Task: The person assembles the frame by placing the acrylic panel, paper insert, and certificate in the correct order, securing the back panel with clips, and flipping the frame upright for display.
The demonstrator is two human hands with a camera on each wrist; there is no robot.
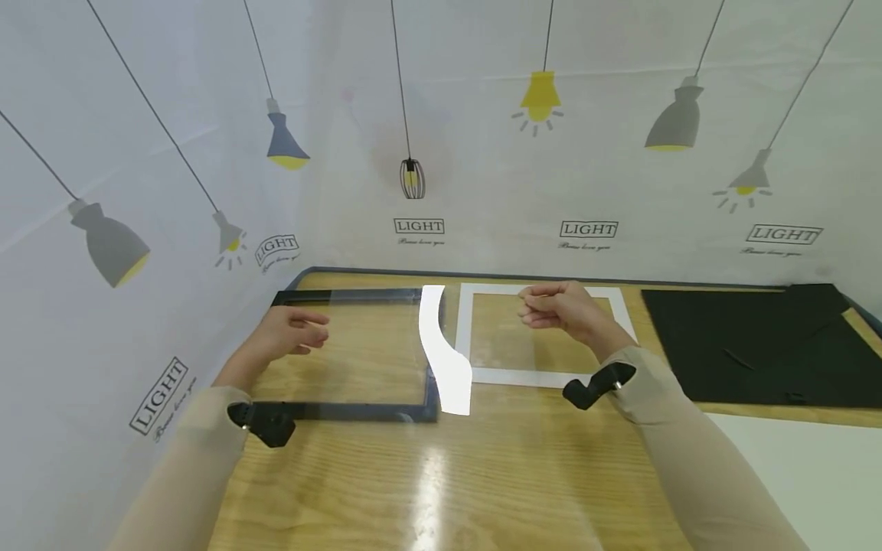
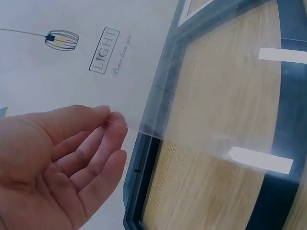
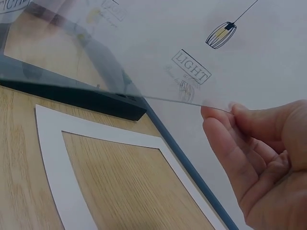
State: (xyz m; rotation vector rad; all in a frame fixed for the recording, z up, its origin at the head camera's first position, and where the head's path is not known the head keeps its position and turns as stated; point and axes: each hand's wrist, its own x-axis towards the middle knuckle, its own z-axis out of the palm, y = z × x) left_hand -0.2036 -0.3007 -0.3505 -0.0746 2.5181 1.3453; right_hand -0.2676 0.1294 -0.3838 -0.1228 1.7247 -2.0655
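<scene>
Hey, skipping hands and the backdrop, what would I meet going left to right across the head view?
A dark frame → a white frame → a black panel. Left out because they overlap sideways: the clear sheet, the white panel.

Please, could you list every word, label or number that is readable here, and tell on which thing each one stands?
"LIGHT": boxed print on the white wall covering, five times in the head view.
"love you": script under those boxes; the word before it is too blurred.
Cut-off boxed letters, right wrist view's top left corner: unclear.
Faint letters seen in the clear sheet: too blurred.
Numbers: none seen.
</scene>
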